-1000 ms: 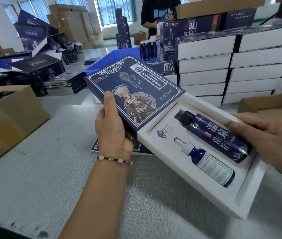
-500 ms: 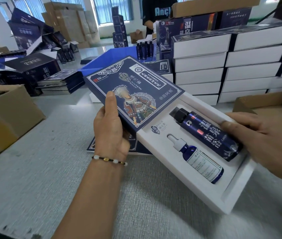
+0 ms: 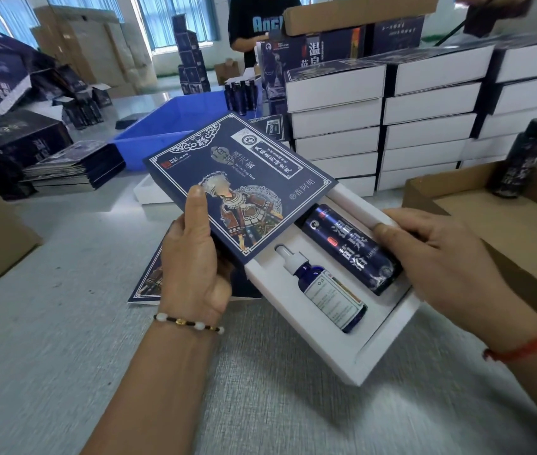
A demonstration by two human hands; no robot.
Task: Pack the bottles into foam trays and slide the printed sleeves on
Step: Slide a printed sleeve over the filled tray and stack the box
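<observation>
Foam tray is abt half inside the sleeve, both held just above the table. My left hand clamps the sleeve, thumb flat on its printed face. My right hand curls over the tray's far edge, fingers lying on the tall bottle. Dropper bottle sits in its own slot beside the tall one, nearer me. To finish well, I reckon: keep tray square w/ the sleeve mouth, push from the tray's outer end, lift fingers off before the sleeve edge reaches them, keep bottles seated.
</observation>
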